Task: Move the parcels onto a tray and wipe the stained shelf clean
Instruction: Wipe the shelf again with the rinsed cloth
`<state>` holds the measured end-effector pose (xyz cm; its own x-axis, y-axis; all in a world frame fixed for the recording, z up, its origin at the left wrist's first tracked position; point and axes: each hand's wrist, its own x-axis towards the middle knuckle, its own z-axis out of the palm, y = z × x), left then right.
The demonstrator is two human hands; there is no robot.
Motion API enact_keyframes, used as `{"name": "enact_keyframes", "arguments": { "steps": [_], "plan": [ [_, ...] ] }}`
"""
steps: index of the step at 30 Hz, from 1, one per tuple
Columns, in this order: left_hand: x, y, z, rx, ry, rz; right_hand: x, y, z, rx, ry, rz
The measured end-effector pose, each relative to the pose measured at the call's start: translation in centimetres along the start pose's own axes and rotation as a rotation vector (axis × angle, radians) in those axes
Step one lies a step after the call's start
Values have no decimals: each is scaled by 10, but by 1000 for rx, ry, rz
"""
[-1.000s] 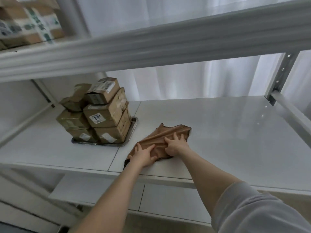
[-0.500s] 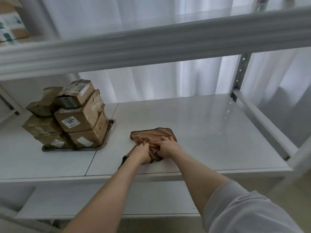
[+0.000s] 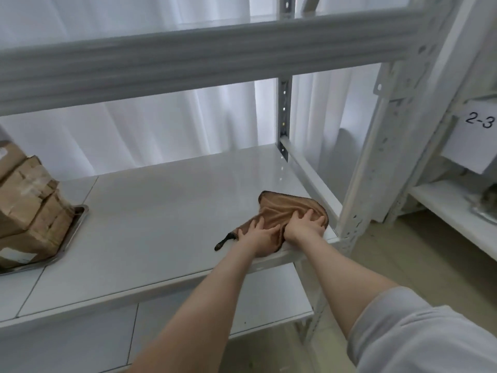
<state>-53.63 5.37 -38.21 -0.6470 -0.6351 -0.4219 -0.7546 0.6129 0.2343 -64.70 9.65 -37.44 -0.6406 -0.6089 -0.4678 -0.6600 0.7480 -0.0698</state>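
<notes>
You faced a pale curtain (image 3: 161,125) that hung in folds behind the shelving, with soft daylight glowing through it. To your right stood a white perforated post (image 3: 376,168), and beyond it a neighbouring white rack (image 3: 451,211) carried a paper label (image 3: 478,130) marked 2-3. Between them lay a beige floor (image 3: 403,259).

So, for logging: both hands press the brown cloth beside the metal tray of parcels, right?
Not beside it: head view shows left hand and right hand pressing the brown cloth at the white shelf's right end, far from the metal tray of cardboard parcels.
</notes>
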Motion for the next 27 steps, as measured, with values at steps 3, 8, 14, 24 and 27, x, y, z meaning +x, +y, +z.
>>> {"name": "enact_keyframes", "arguments": {
  "steps": [3, 8, 14, 24, 27],
  "plan": [
    [-5, -3, 4, -3, -5, 57, -7, -5, -6, -101, -12, 35],
    [-32, -55, 0, -88, 35, 6, -24, -49, -1, -235, 23, -69],
    [-74, -157, 4, -246, 149, -182, -59, -144, 36, -234, -30, -263],
    [-199, -321, 7, -156, 227, -558, -160, -304, 110, -164, -153, -677],
    [-221, -356, 7, -158, 221, -651, -182, -331, 127, -161, -149, -828]
  ]
}}
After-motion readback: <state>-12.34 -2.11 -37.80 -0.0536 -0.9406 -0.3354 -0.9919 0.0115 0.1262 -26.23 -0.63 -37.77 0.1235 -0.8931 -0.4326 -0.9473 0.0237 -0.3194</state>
